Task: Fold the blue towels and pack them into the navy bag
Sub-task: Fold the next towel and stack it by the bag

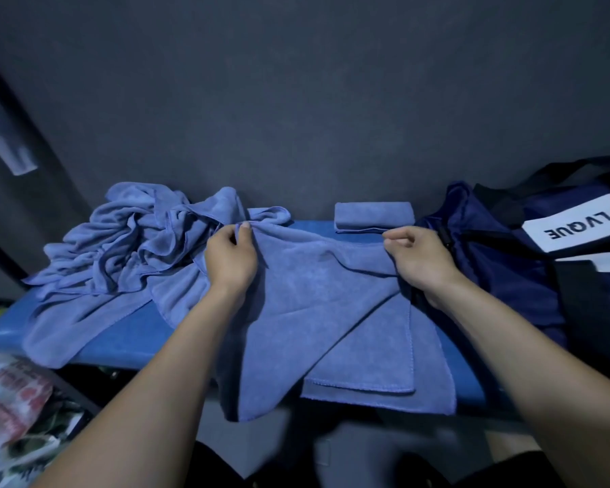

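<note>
A blue towel (317,297) lies spread over the middle of the blue bench (127,343), its lower part hanging over the front edge. My left hand (231,255) pinches its far left corner, and my right hand (419,258) pinches its far right corner. A heap of crumpled blue towels (127,241) lies to the left. One folded blue towel (374,214) sits at the back of the bench by the wall. The navy bag (500,262), with a white label, stands at the right end.
A dark grey wall (296,100) rises directly behind the bench. A printed plastic bag (11,399) lies on the floor at the lower left. My knees in dark shorts show at the bottom edge.
</note>
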